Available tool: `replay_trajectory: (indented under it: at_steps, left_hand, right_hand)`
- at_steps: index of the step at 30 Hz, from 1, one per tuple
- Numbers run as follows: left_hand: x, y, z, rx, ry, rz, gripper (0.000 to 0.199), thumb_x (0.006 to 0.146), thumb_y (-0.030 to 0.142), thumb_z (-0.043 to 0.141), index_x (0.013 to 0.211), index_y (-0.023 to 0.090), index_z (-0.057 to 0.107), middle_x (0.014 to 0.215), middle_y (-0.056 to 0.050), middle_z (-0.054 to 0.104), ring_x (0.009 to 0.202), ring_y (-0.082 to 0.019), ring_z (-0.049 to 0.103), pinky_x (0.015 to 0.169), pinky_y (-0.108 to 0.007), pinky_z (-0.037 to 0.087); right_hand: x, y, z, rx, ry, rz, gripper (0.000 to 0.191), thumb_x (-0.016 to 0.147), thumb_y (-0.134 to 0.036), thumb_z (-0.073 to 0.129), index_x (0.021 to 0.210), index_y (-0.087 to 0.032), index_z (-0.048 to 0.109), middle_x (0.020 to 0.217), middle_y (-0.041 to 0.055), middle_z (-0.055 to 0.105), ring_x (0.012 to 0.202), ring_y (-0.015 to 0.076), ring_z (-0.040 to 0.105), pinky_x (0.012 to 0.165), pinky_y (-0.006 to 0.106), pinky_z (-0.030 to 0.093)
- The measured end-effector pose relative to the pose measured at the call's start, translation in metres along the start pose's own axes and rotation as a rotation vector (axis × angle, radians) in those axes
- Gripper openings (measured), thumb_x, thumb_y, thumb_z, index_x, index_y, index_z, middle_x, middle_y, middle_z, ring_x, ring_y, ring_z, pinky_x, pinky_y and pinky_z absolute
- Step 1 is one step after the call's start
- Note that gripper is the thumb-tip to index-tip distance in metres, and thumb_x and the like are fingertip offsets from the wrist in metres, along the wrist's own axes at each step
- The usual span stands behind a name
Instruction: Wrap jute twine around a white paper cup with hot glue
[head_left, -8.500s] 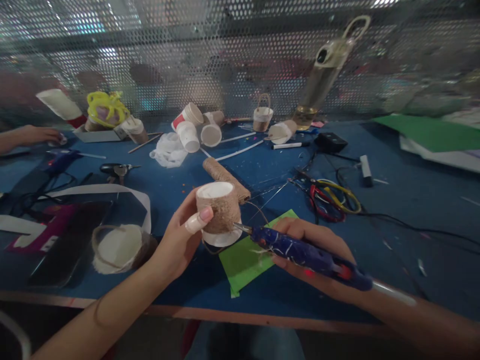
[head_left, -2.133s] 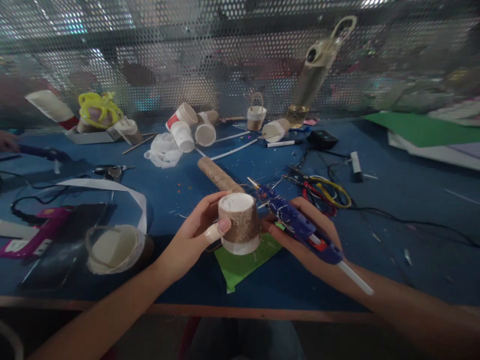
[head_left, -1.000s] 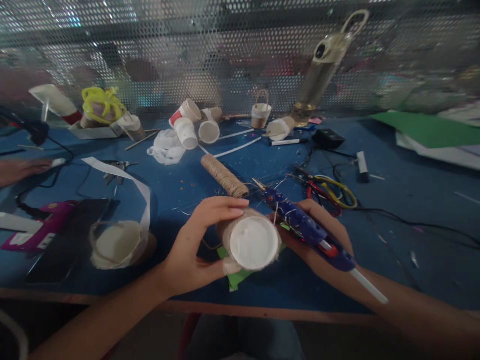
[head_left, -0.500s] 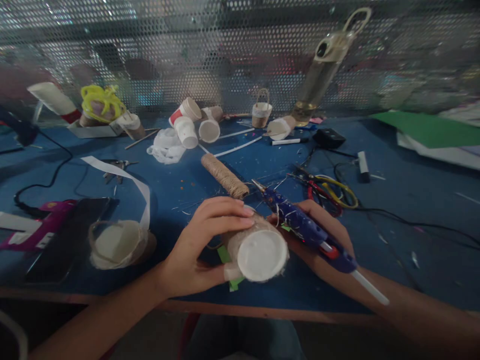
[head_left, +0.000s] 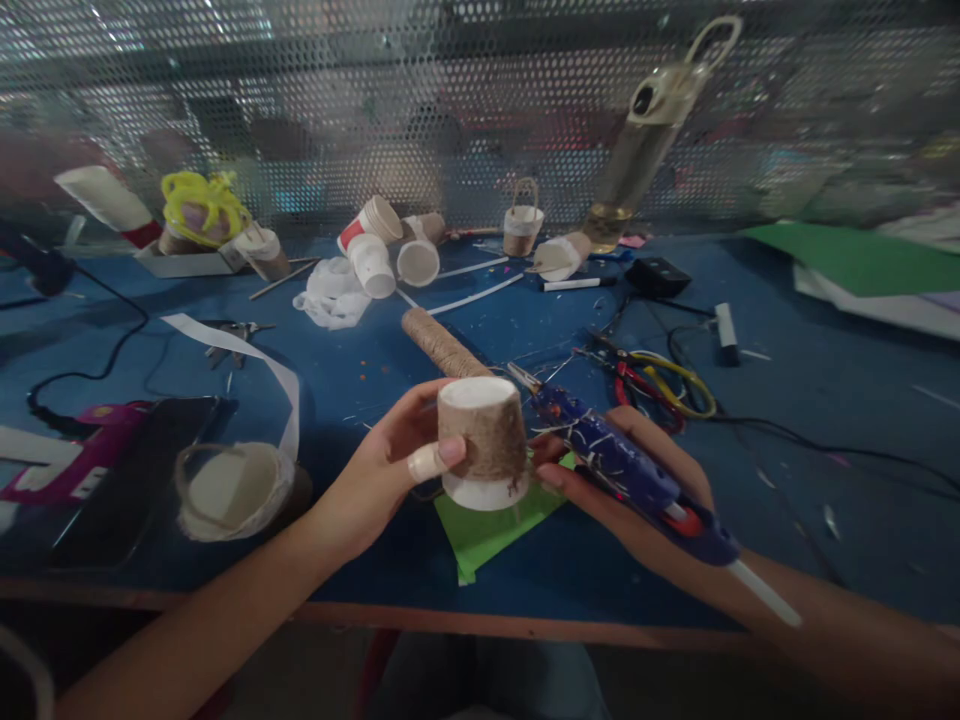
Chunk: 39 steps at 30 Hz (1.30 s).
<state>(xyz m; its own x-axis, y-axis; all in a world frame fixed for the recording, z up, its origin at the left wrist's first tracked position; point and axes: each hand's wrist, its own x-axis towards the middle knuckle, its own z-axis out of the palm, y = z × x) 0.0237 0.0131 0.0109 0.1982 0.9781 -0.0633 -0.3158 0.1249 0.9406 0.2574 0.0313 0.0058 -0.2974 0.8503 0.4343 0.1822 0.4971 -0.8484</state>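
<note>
A paper cup wrapped in brown twine (head_left: 487, 440) is upside down in my left hand (head_left: 390, 465), whose thumb, with a bandage round it, presses the near side while the other fingers go behind. My right hand (head_left: 637, 460) is closed round a blue hot glue gun (head_left: 607, 445) with a white glue stick out of its back. The nozzle points up and left, just right of the cup. Fingertips of my right hand are close to the cup's lower right edge; whether they touch is unclear. Under the cup lies a green paper piece (head_left: 487, 535).
Behind the cup lies a twine roll (head_left: 442, 340). Red and yellow-handled pliers (head_left: 660, 385) and cords lie at right. A twine cup with a handle (head_left: 232, 490) and a phone (head_left: 135, 480) are at left. A bottle (head_left: 637, 150) leans on the perforated screen at the back.
My left hand has turned the cup from its side to bottom-up, uncovering more green paper. The glue gun has shifted slightly right and down with my right hand.
</note>
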Motion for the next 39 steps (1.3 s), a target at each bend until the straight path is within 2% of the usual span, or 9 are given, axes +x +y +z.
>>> replay_trajectory:
  at_steps: [5, 10, 13, 15, 19, 25, 28, 33, 39]
  left_hand:
    - [0.003, 0.002, 0.003, -0.16, -0.041, -0.213, 0.041, 0.088, 0.042, 0.064, 0.123, 0.021, 0.065, 0.124, -0.012, 0.069, 0.116, -0.032, 0.063, 0.099, -0.045, 0.047]
    - [0.002, 0.003, 0.004, -0.129, -0.024, -0.211, 0.045, 0.084, 0.042, 0.071, 0.123, 0.02, 0.064, 0.124, -0.011, 0.069, 0.114, -0.029, 0.063, 0.095, -0.039, 0.048]
    - [0.002, 0.002, 0.003, -0.097, 0.01, -0.201, 0.044, 0.082, 0.037, 0.074, 0.122, 0.02, 0.066, 0.117, -0.008, 0.071, 0.105, -0.024, 0.065, 0.092, -0.034, 0.049]
    - [0.002, 0.003, 0.001, -0.103, 0.045, -0.176, 0.042, 0.083, 0.037, 0.073, 0.121, 0.021, 0.067, 0.108, -0.006, 0.073, 0.096, -0.02, 0.067, 0.087, -0.031, 0.05]
    - [0.002, 0.005, 0.0, -0.118, 0.121, -0.118, 0.035, 0.081, 0.038, 0.075, 0.112, 0.022, 0.072, 0.096, -0.003, 0.074, 0.088, -0.018, 0.067, 0.078, -0.026, 0.051]
    - [0.002, 0.006, -0.001, -0.138, 0.145, -0.059, 0.034, 0.085, 0.042, 0.069, 0.111, 0.021, 0.074, 0.099, -0.005, 0.075, 0.095, -0.022, 0.069, 0.079, -0.029, 0.054]
    - [0.002, 0.005, -0.003, -0.138, 0.123, -0.032, 0.04, 0.084, 0.04, 0.069, 0.119, 0.021, 0.071, 0.105, -0.008, 0.074, 0.102, -0.027, 0.068, 0.083, -0.035, 0.055]
    - [0.002, 0.007, -0.002, -0.137, 0.124, -0.004, 0.042, 0.084, 0.041, 0.068, 0.12, 0.019, 0.07, 0.108, -0.01, 0.073, 0.105, -0.03, 0.067, 0.088, -0.039, 0.055]
    - [0.002, 0.008, -0.002, -0.133, 0.13, 0.035, 0.041, 0.083, 0.042, 0.069, 0.117, 0.019, 0.072, 0.105, -0.009, 0.074, 0.102, -0.029, 0.068, 0.087, -0.04, 0.056]
  right_hand:
    - [0.001, -0.007, 0.002, 0.023, -0.034, -0.064, 0.035, 0.073, -0.006, 0.081, 0.095, -0.028, 0.063, 0.084, -0.0041, 0.075, 0.069, 0.0158, 0.073, 0.06, 0.024, 0.058]
    - [-0.001, -0.003, 0.006, 0.0, -0.016, -0.149, 0.029, 0.078, -0.012, 0.078, 0.098, -0.027, 0.063, 0.083, -0.0023, 0.073, 0.071, 0.018, 0.073, 0.061, 0.027, 0.058]
    - [-0.002, 0.008, 0.005, 0.058, -0.021, -0.27, 0.042, 0.072, -0.006, 0.079, 0.104, -0.026, 0.061, 0.086, -0.0003, 0.072, 0.071, 0.0197, 0.072, 0.067, 0.031, 0.058]
    - [-0.002, 0.014, 0.002, 0.133, -0.102, -0.318, 0.048, 0.071, -0.001, 0.075, 0.111, -0.022, 0.06, 0.093, 0.006, 0.073, 0.089, 0.0281, 0.073, 0.079, 0.04, 0.058]
    - [-0.001, 0.016, -0.004, 0.288, -0.335, -0.334, 0.036, 0.077, 0.001, 0.069, 0.107, -0.017, 0.06, 0.097, 0.0111, 0.072, 0.09, 0.0261, 0.071, 0.078, 0.037, 0.058]
    - [0.0, 0.018, -0.004, 0.328, -0.368, -0.295, 0.034, 0.081, 0.001, 0.062, 0.109, -0.019, 0.06, 0.102, 0.0113, 0.067, 0.099, 0.026, 0.068, 0.085, 0.039, 0.055]
    - [0.003, 0.016, -0.002, 0.323, -0.314, -0.308, 0.036, 0.071, 0.002, 0.069, 0.101, -0.017, 0.06, 0.091, 0.0087, 0.064, 0.089, 0.0262, 0.065, 0.079, 0.043, 0.054]
    - [0.004, 0.012, -0.004, 0.186, -0.251, -0.191, 0.02, 0.074, -0.004, 0.068, 0.081, -0.02, 0.058, 0.075, 0.0014, 0.058, 0.07, 0.0174, 0.057, 0.066, 0.035, 0.048]
    - [0.0, 0.012, -0.01, -0.042, -0.308, -0.174, 0.021, 0.076, -0.013, 0.067, 0.077, -0.023, 0.05, 0.072, -0.003, 0.058, 0.061, 0.0126, 0.054, 0.057, 0.027, 0.039]
